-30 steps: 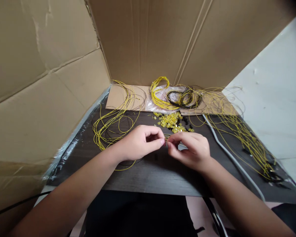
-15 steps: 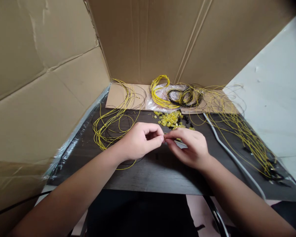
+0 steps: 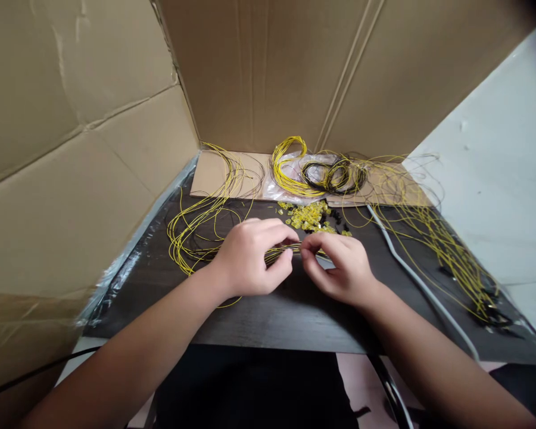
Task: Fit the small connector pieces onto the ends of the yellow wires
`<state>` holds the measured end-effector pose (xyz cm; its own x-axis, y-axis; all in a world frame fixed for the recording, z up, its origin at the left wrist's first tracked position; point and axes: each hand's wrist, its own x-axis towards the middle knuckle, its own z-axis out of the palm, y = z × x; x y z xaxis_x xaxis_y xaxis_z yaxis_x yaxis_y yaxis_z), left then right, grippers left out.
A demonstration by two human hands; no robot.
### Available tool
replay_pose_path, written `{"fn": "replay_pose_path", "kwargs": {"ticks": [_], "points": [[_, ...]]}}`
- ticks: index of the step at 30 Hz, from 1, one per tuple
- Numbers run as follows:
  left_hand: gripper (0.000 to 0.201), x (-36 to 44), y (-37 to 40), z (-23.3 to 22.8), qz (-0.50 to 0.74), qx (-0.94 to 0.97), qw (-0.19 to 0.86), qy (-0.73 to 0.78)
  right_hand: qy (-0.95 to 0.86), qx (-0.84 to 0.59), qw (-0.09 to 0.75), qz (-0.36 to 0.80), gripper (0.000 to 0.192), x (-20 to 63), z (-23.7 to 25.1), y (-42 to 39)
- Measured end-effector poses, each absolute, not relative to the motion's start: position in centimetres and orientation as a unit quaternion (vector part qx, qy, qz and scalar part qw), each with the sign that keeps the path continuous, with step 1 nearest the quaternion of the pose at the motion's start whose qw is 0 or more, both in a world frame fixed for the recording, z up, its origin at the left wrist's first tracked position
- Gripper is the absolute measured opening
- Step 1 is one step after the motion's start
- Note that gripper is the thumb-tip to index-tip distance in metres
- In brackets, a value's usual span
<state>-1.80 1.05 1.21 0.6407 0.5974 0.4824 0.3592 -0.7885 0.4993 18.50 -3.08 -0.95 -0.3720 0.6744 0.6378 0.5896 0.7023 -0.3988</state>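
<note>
My left hand [image 3: 250,257] and my right hand [image 3: 339,265] meet over the middle of the dark table [image 3: 268,322]. Between them runs a thin bundle of yellow wires [image 3: 280,252]; the left fingers wrap around it and the right thumb and forefinger pinch its end. Just beyond the hands lies a heap of small yellow connectors [image 3: 310,215] with a few black ones beside it.
Loose yellow and black wire loops [image 3: 196,229] lie at the left, coiled wires [image 3: 330,174] on cardboard at the back, long yellow wires [image 3: 451,256] at the right. A grey cable [image 3: 411,271] crosses the table's right side. Cardboard walls [image 3: 84,137] stand left and behind.
The left hand has slid leftward along the wire bundle and closed around it, so more yellow wire shows between the hands. The right hand has stayed almost still, pinching.
</note>
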Motion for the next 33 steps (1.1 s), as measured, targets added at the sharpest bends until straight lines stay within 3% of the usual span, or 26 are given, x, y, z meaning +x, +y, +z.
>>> {"fn": "replay_pose_path", "kwargs": {"ticks": [5, 8, 12, 20, 25, 33], "points": [[0.028, -2.12, 1.44, 0.86, 0.364, 0.911, -0.034, 0.191, -0.801, -0.403, 0.428, 0.118, 0.007, 18.36, -0.75, -2.98], [0.022, -2.25, 1.70, 0.94, 0.359, 0.914, -0.093, 0.163, -0.772, -0.429, 0.433, 0.181, 0.001, 18.32, -0.40, -2.93], [0.013, -2.29, 1.73, 1.06, 0.355, 0.913, -0.132, 0.151, -0.736, -0.447, 0.428, 0.275, 0.008, 18.37, -0.22, -2.75], [0.010, -2.02, 1.48, 0.96, 0.360, 0.907, -0.144, 0.161, -0.724, -0.458, 0.425, 0.291, 0.008, 18.51, -0.30, -2.70], [0.009, -1.77, 1.46, 0.75, 0.359, 0.909, -0.084, 0.195, -0.788, -0.429, 0.410, 0.167, 0.002, 18.74, -0.26, -2.70], [0.008, -1.78, 1.36, 0.47, 0.371, 0.903, -0.012, 0.214, -0.833, -0.399, 0.382, 0.029, 0.009, 19.18, -1.05, -2.35]]}}
